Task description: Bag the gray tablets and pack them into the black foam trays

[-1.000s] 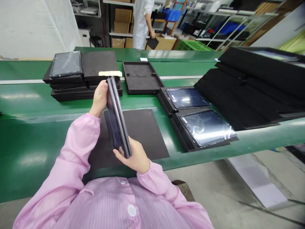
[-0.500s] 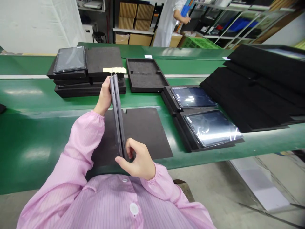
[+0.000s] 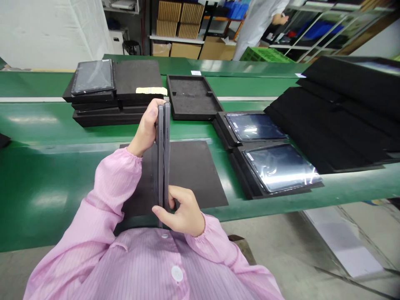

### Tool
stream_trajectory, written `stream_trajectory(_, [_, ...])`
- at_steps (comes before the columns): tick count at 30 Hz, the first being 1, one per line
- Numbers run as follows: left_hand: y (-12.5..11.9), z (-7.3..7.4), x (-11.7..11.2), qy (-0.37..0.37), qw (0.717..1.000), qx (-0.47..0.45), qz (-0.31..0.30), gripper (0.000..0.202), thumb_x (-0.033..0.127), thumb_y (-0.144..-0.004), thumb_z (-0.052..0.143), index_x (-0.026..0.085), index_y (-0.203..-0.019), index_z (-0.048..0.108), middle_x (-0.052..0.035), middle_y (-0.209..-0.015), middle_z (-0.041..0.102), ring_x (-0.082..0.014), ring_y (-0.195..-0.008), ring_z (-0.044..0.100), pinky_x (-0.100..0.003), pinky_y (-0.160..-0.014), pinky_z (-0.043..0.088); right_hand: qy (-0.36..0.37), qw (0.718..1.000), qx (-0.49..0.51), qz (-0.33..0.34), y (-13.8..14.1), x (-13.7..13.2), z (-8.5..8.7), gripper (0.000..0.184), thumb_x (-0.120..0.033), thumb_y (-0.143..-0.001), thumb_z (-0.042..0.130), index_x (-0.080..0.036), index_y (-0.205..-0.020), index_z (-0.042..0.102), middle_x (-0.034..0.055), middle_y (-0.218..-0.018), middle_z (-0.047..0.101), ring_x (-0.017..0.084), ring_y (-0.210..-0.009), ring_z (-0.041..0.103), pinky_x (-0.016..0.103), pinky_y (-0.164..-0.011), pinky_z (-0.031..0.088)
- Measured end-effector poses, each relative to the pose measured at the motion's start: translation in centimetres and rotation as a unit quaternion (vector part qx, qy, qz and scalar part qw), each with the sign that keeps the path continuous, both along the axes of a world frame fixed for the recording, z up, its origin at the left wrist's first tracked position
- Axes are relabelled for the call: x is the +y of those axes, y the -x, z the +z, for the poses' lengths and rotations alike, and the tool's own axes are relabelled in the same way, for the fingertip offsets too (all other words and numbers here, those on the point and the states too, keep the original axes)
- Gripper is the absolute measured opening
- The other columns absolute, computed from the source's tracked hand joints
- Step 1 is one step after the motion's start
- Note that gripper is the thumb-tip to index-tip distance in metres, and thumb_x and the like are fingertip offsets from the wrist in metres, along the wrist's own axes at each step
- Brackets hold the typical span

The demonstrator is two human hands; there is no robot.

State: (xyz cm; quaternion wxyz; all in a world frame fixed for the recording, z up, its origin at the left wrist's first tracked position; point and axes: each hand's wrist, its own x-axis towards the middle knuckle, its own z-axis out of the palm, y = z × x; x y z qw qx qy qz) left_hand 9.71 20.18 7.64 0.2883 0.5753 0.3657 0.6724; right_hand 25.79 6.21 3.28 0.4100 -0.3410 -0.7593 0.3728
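Note:
Two thin grey tablets (image 3: 163, 154) stand on edge, side by side, in front of my chest, their speaker-holed edges turned up. My left hand (image 3: 148, 127) is closed round their far end. At the near end my right hand (image 3: 183, 211) grips them, thumb on the close side and curled fingers against the right face. Below them a flat black foam sheet (image 3: 196, 175) lies on the green work surface (image 3: 37, 175). The tablets' lower edges are partly hidden by my hands and sleeves.
On the right, film-covered tablets (image 3: 281, 167) rest on black foam trays. Beyond them rises a pile of black foam sheets (image 3: 340, 121). An open foam tray (image 3: 195, 116) and a stack of trays (image 3: 106, 118) topped by a tablet (image 3: 93, 77) sit farther back. A person (image 3: 258, 25) stands behind.
The tablets have swung from a leftward lean to nearly straight, and my left hand has moved right with them. My right hand now touches their near end. The person behind has moved right.

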Motion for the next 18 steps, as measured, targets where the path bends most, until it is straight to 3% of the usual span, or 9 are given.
stream_trajectory(13, [0.1, 0.0, -0.5, -0.067, 0.997, 0.025, -0.001, 0.058, 0.074, -0.089, 0.034, 0.021, -0.079, 0.054, -0.0052, -0.077, 0.049, -0.0218, -0.084, 0.057, -0.036, -0.077, 0.051, 0.012, 1.000, 0.009, 0.014, 0.2, -0.4, -0.7, 0.048, -0.031, -0.074, 0.067, -0.023, -0.059, 0.023, -0.0083, -0.050, 0.030, 0.007, -0.046, 0.031, 0.024, -0.047, 0.026])
stream_trajectory(15, [0.1, 0.0, -0.8, -0.079, 0.996, 0.031, -0.008, 0.057, 0.074, -0.089, 0.034, 0.021, -0.080, 0.054, -0.0048, -0.077, 0.049, -0.0216, -0.083, 0.056, -0.036, -0.079, 0.050, 0.002, 1.000, 0.017, 0.007, 0.2, -0.4, -0.6, 0.042, -0.037, -0.074, 0.068, -0.023, -0.062, 0.031, -0.0080, -0.053, 0.035, 0.008, -0.046, 0.034, 0.024, -0.047, 0.030])
stream_trajectory(17, [0.0, 0.1, -1.2, -0.096, 0.994, 0.038, -0.019, 0.056, 0.072, -0.091, 0.033, 0.022, -0.082, 0.056, -0.0045, -0.078, 0.050, -0.0211, -0.082, 0.055, -0.037, -0.081, 0.049, -0.013, 0.999, 0.039, -0.026, 0.4, -0.2, -0.2, 0.035, -0.049, -0.073, 0.070, -0.022, -0.084, 0.050, -0.0017, -0.072, 0.054, 0.013, -0.059, 0.052, 0.027, -0.054, 0.045])
stream_trajectory(18, [-0.1, 0.1, -1.5, -0.110, 0.993, 0.046, -0.024, 0.055, 0.071, -0.091, 0.033, 0.022, -0.084, 0.058, -0.0045, -0.079, 0.052, -0.0208, -0.082, 0.055, -0.037, -0.082, 0.048, -0.019, 0.998, 0.043, -0.043, 0.5, 0.0, 0.1, 0.051, -0.053, -0.072, 0.071, -0.020, -0.106, 0.052, 0.0056, -0.092, 0.062, 0.019, -0.076, 0.062, 0.033, -0.065, 0.053])
